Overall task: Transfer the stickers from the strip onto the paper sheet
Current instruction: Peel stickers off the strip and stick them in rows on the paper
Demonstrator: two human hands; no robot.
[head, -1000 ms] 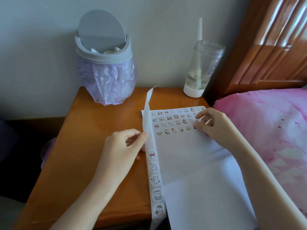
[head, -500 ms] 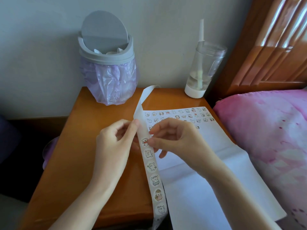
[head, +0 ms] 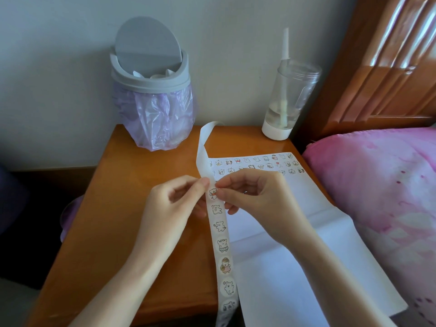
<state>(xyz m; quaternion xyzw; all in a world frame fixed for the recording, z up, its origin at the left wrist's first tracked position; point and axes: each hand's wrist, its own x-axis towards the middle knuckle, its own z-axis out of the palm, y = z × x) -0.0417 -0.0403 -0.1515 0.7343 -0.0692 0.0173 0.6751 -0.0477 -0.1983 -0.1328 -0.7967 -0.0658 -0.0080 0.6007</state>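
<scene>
Near edge of the bedside table (head: 113, 232): the sticker strip (head: 223, 246) hangs over the front, with some seven cartoon stickers showing on it, so several transfers remain. Beside it on the right lies the paper sheet (head: 295, 267), its near two-thirds blank and overhanging the table. Mid-scene, the left hand (head: 172, 208) pinches the strip's left edge between thumb and forefinger, holding it just above the sheet, while the right hand (head: 254, 199) closes its thumb and forefinger on the topmost sticker (head: 213, 193), apparently starting to peel it; whether its edge has lifted cannot be told. Above the hands the emptied backing (head: 204, 147) curls up and away. Farther off, the stuck stickers (head: 257, 164) fill about three rows along the sheet's far edge — the task is judged well begun, far from finished. A second earlier the right hand was pressing on those rows; it has since crossed left to the strip. At the far wall stand a lidded bin (head: 151, 90), left, and a clear bottle (head: 287, 102), right.
</scene>
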